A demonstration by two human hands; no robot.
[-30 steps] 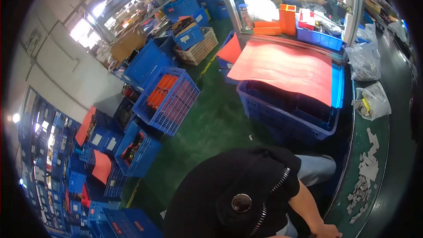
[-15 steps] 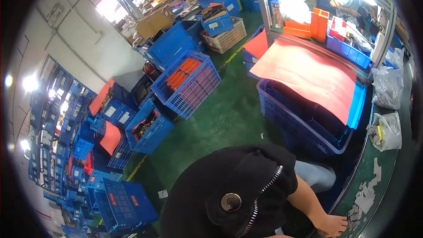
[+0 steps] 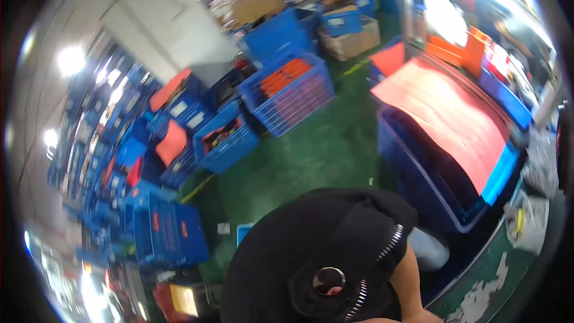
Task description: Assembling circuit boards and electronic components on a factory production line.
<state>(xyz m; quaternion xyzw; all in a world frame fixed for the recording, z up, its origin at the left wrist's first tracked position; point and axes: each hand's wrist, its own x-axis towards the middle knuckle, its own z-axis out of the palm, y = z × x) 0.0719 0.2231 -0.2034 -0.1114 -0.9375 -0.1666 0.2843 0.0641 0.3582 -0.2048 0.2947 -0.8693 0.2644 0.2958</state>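
Note:
I look down over my own black zip-up top [image 3: 311, 251]. My right forearm [image 3: 411, 278] runs down along it to the lower edge, where my right hand is cut off, so what it holds or touches is hidden. It reaches toward a worn green table edge [image 3: 496, 281]. My left hand does not show. Just beyond my right side stands a large blue crate [image 3: 418, 173] covered by a red sheet [image 3: 445, 113].
A clear plastic bag [image 3: 526, 221] lies on the green table at the right. On the green floor [image 3: 311, 155] stand a blue crate of orange parts [image 3: 293, 93], a tan box [image 3: 353, 39], and several stacked blue crates [image 3: 167, 233] at the left.
The view has swung left and down. The crates and red sheet slid right, and my right hand, seen resting on the green table before, dropped to the lower edge.

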